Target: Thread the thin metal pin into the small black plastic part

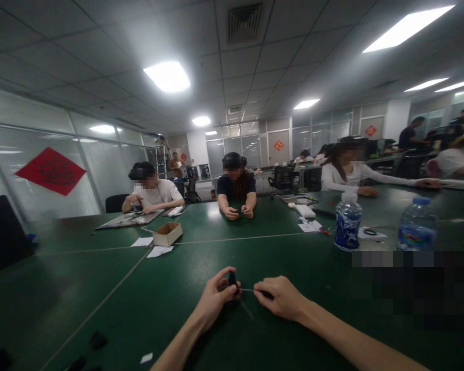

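My left hand (pixel 215 298) is closed around a small black part (pixel 232 281) held just above the green table (pixel 147 304). My right hand (pixel 280 298) pinches the end of a thin pale strand or pin (pixel 247 289) that runs across to the black part. Both hands sit close together near the table's front middle, a few centimetres apart. What the thin piece is, I cannot make out.
Two water bottles (pixel 348 220) (pixel 416 224) stand at the right. A small cardboard box (pixel 167 233) and paper scraps (pixel 159 251) lie at centre left. Small black bits (pixel 98 340) lie at the near left. Other people sit at work along the far side.
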`<state>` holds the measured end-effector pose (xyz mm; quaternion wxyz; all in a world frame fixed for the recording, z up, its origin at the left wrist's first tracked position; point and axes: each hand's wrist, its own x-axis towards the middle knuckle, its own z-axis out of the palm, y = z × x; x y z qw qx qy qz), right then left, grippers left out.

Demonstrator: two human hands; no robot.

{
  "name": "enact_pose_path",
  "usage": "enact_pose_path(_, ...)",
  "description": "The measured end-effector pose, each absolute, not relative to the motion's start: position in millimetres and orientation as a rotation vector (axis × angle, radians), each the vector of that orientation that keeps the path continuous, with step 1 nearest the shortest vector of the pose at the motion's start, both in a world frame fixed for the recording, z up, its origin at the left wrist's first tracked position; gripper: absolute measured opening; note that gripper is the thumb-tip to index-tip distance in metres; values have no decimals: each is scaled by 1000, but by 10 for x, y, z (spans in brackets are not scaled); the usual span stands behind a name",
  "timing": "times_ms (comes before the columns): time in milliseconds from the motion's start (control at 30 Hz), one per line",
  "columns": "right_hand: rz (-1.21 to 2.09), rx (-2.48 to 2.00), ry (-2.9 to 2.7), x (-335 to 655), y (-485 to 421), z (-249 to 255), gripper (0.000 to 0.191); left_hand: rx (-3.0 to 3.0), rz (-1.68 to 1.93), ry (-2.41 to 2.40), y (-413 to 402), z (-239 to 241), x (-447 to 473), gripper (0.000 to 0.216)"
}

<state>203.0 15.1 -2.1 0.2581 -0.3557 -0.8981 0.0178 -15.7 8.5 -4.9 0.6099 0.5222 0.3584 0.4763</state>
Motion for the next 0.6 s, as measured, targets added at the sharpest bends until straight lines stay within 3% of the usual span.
enact_pose_path(600, 0, -880, -2452, 2089, 164, -49, 31, 1151, 1095, 837, 101, -48, -147, 54)
